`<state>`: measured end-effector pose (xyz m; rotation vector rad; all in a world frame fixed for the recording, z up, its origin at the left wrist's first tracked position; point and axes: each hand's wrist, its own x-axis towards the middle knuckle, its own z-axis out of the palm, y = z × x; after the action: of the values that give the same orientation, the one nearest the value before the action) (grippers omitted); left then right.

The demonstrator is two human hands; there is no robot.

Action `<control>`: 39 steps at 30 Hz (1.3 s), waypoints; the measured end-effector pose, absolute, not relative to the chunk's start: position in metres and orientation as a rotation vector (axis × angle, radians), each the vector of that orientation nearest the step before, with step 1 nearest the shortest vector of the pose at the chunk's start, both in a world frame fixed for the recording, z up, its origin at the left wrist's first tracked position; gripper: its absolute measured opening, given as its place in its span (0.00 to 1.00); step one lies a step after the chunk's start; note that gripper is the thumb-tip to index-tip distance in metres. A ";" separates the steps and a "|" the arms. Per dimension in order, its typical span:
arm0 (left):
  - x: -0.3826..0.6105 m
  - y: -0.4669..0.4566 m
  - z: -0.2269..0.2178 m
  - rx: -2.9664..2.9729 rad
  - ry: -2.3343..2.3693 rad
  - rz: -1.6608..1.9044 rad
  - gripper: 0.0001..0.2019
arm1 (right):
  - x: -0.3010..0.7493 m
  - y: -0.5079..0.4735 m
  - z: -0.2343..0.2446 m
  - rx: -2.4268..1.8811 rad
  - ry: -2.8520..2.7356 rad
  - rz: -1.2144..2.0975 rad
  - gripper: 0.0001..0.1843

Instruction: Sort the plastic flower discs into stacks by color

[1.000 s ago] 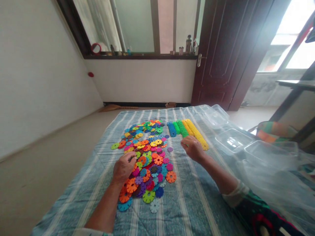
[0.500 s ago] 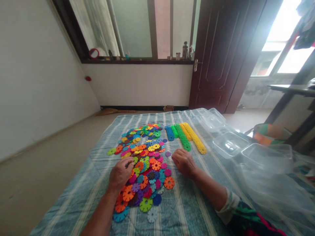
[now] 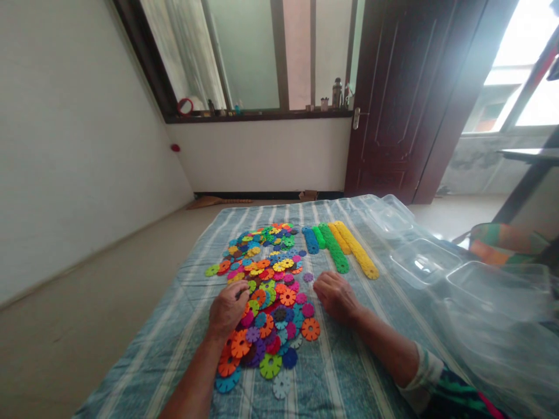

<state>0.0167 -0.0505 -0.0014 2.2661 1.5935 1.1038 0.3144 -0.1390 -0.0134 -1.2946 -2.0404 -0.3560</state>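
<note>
A loose heap of notched plastic discs in many colours spreads over the cloth before me. My left hand lies at the heap's left edge, its fingers curled inward; whether a disc is in them is hidden. On the other side, my right hand rests on the cloth with its fingers bent and drawn together, and its grip is also hidden. Just off those fingertips lies a small purple disc. Beyond the right hand are rows of overlapping discs: a blue row, a long green row and a long yellow row.
Clear plastic boxes stand along the right side of the striped cloth. Behind the table are a window ledge with small items on it and a dark red door. A colourful bin stands at the right.
The whole view has shifted, so everything appears further right. Both hands keep nearly the same places beside the disc heap, and the discs look unchanged.
</note>
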 end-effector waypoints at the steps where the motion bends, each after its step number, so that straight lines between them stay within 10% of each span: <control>1: 0.017 -0.051 -0.001 2.269 1.590 1.109 0.11 | 0.314 -0.139 -0.014 -1.293 -2.039 -0.355 0.16; 39: 0.019 -0.050 -0.005 2.245 1.608 1.038 0.13 | 0.319 -0.138 -0.023 -1.270 -2.069 -0.367 0.14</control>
<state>0.0188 -0.0497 -0.0047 2.2455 1.6082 1.0385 0.3190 -0.1377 -0.0233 -1.2700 -2.0685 -0.3673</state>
